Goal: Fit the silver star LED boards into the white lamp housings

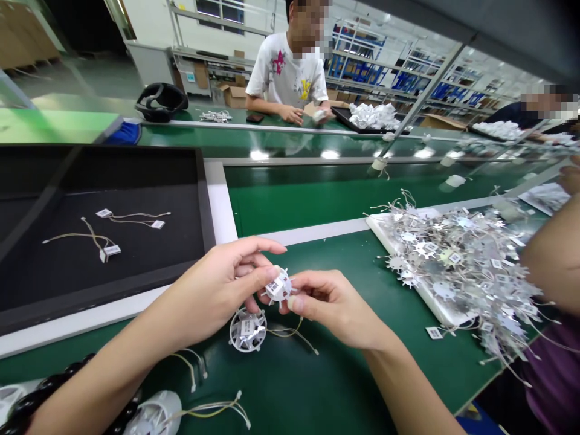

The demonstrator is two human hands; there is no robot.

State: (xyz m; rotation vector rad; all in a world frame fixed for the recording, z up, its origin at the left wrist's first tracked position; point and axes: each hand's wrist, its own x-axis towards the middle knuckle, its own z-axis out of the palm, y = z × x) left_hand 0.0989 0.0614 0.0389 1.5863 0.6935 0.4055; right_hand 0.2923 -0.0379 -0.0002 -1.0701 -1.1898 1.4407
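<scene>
My left hand and my right hand meet over the green bench and pinch a small white toothed plastic part between their fingertips. Both hands are closed on it. Just below it lies a round white ring part with thin wires trailing to the right. A black bead bracelet sits on my left wrist.
A black tray at left holds a few wired labels. A white tray heaped with toothed parts and wires stands at right, beside another person's arm. More parts lie at the near edge. Across the green conveyor, a person in a white shirt works.
</scene>
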